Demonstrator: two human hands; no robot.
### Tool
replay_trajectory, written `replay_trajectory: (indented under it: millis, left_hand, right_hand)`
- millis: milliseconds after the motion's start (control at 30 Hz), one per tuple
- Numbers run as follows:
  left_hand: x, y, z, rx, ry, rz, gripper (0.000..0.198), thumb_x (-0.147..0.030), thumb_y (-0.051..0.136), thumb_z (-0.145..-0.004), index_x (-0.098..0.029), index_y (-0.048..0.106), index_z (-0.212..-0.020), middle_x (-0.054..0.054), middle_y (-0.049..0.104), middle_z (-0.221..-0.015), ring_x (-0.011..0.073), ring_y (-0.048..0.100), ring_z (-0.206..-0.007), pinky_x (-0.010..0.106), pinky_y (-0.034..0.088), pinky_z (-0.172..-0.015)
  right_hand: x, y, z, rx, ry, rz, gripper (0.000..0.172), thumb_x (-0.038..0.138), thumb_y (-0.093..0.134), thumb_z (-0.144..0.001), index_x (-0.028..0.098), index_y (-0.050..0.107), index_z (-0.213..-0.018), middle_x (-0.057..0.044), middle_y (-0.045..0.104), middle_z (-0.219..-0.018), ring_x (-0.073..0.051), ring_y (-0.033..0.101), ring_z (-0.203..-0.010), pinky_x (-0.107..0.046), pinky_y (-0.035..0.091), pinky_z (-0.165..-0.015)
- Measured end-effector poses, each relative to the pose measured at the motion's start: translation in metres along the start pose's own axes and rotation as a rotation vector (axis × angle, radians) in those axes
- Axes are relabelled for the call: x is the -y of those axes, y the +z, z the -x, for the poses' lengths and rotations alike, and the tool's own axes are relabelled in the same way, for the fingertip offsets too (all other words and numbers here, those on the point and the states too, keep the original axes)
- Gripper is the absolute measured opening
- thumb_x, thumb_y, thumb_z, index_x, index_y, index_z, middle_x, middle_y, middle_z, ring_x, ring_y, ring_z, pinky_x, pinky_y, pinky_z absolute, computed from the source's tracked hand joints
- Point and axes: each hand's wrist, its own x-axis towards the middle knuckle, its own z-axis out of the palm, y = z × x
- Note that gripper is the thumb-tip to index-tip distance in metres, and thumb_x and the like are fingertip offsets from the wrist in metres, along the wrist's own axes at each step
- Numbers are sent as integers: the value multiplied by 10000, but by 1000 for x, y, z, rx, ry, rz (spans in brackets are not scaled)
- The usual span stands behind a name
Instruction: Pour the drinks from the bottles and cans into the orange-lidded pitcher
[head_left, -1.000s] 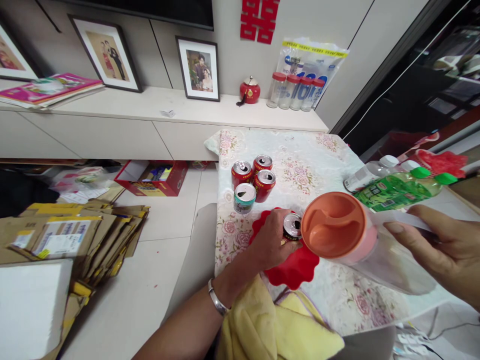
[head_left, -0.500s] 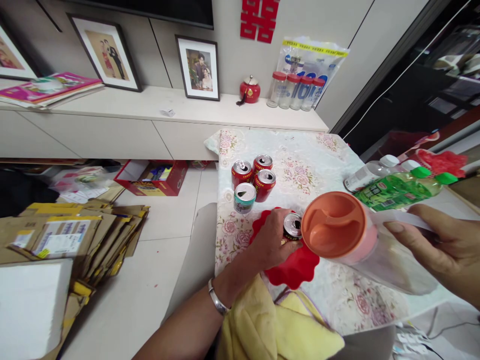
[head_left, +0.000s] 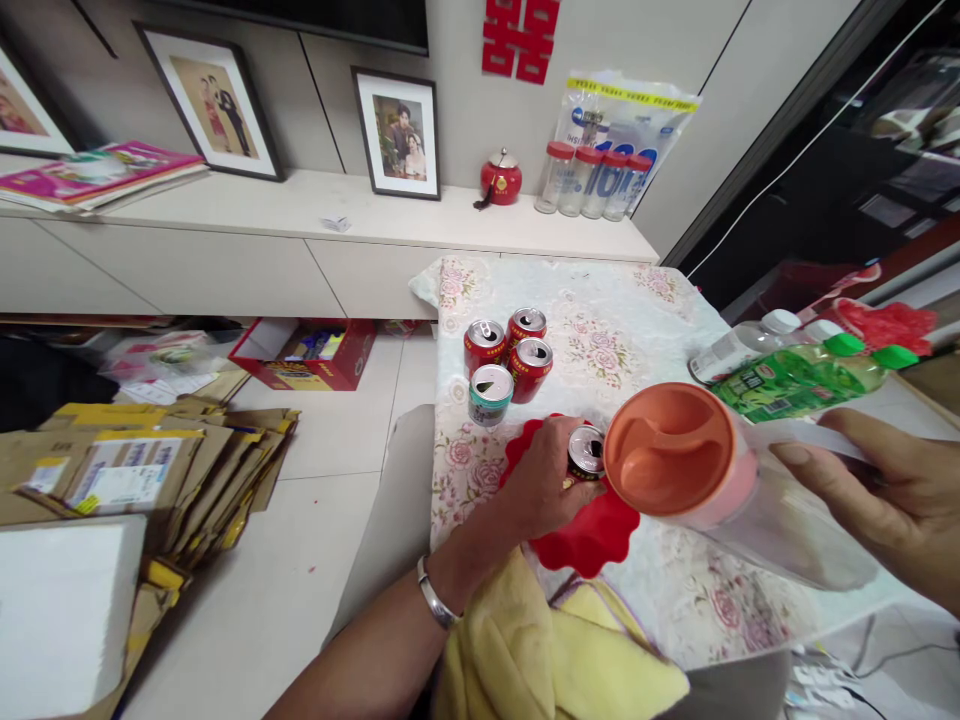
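Observation:
My left hand (head_left: pixel 546 478) is closed around an opened drink can (head_left: pixel 586 450), which stands over a red scalloped dish (head_left: pixel 581 540). In my right hand (head_left: pixel 874 500) is the handle of a clear plastic pitcher (head_left: pixel 795 530). The pitcher leans far over to the left, its orange lid (head_left: pixel 670 450) right beside the can top. Whether liquid runs between them is hidden. Behind my left hand stand a red can (head_left: pixel 530 372), two more like it and a short teal can (head_left: pixel 490 398), grouped together. A yellow cloth (head_left: pixel 570 650) lies in front, below my left forearm.
Green-capped bottles (head_left: pixel 787 375) and a white-capped bottle (head_left: pixel 731 350) lie at the right side of the flowered tablecloth (head_left: pixel 600 345). Flattened cardboard (head_left: pixel 225 480) and a red box (head_left: pixel 330 360) are on the floor at left. Lidded jars (head_left: pixel 592 185) stand on the cabinet behind.
Hardly anything differs. Both hands, the can and the tilted pitcher keep their places; the view has shifted very slightly.

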Motion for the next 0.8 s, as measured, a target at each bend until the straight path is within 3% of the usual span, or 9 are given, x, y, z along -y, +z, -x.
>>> replay_trajectory:
  millis: [100,233,500,667,800]
  left_hand:
    - [0,0,0,-12,-4,12,637,-452,758,-860,-218,459,-1372,203,634,-1314,419,666,-1216,628,606,-1039]
    - [0,1,0,-5,-15,15,618,-431,732,-876,-223,440,-1379,206,626,-1321,422,662,-1237,640,610,-1030]
    - [-2,1,0,21,-54,23,633,-460,713,-880,-199,431,-1383,234,615,-1402,453,633,-1309,627,644,-952]
    - [-4,0,-1,26,-67,42,669,-474,717,-861,-150,443,-1377,278,609,-1413,475,622,-1322,630,640,-945]
    - [-4,0,-1,30,-73,24,659,-490,707,-868,-181,440,-1385,245,619,-1410,447,631,-1321,623,633,-983]
  right_hand:
    - [-1,1,-1,0,-6,22,520,709,420,-1021,296,462,-707,27,376,-433,-177,383,-378,-361,285,-456]
    - [-7,1,1,-39,-94,20,499,691,539,-990,284,516,-701,31,437,-420,-160,398,-346,-336,290,-404]
    - [-6,1,4,-2,18,1,447,722,486,-987,315,550,-813,25,405,-457,-198,406,-404,-376,277,-484]
    - [-7,2,4,27,43,0,503,740,465,-983,302,490,-735,20,386,-462,-193,398,-411,-373,275,-500]
    - [-8,3,4,15,24,-5,491,732,517,-965,298,529,-735,21,407,-456,-181,392,-399,-369,274,-478]
